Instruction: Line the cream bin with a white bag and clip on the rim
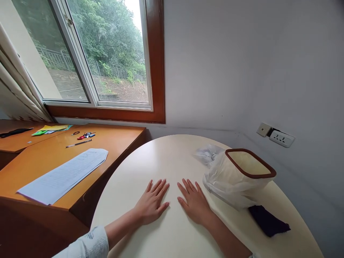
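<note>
Both hands lie palm down on a cream round table, fingers spread. My left hand rests left of the middle and holds nothing. My right hand lies a short way to its right, also holding nothing. Just beyond the right hand stands a cream bin with a brown rim, partly wrapped in a translucent white plastic bag. The bag's knotted or gathered end spreads over the table to the left of the bin. A dark purple cloth lies right of my right hand, near the bin's base.
An orange-brown desk stands at the left, bearing printed paper sheets, a pen, a bunch of keys and coloured papers. A window is behind it. Power sockets are on the right wall.
</note>
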Action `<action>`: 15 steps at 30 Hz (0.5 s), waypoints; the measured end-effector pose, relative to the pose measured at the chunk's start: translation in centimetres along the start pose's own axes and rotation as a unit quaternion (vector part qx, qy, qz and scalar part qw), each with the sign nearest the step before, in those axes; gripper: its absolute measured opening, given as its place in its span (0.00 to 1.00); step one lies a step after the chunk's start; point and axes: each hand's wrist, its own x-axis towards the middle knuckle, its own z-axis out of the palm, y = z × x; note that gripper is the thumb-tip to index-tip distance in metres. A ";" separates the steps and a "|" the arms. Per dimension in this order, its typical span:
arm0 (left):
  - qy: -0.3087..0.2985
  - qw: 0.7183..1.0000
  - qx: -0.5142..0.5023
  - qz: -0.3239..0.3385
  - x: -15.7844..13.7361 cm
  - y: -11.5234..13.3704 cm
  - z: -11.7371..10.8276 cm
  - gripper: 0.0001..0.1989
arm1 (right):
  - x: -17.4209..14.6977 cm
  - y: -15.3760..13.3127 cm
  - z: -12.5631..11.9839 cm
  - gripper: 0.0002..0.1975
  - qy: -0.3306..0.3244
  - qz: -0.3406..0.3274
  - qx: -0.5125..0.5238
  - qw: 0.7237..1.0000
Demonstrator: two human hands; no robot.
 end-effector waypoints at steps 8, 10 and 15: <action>0.024 1.000 -0.007 0.008 -0.1 -0.2 0.3 0.32 | 0.1 -0.3 -0.4 0.27 -0.019 0.010 -0.011 1.000; 0.025 1.000 -0.008 0.009 -0.1 -0.3 0.3 0.32 | 0.1 -0.4 -0.5 0.27 -0.018 0.009 -0.013 1.000; 0.024 1.000 -0.006 0.010 0.0 -0.3 0.4 0.32 | 0.1 -0.2 -0.3 0.28 -0.013 0.003 -0.006 1.000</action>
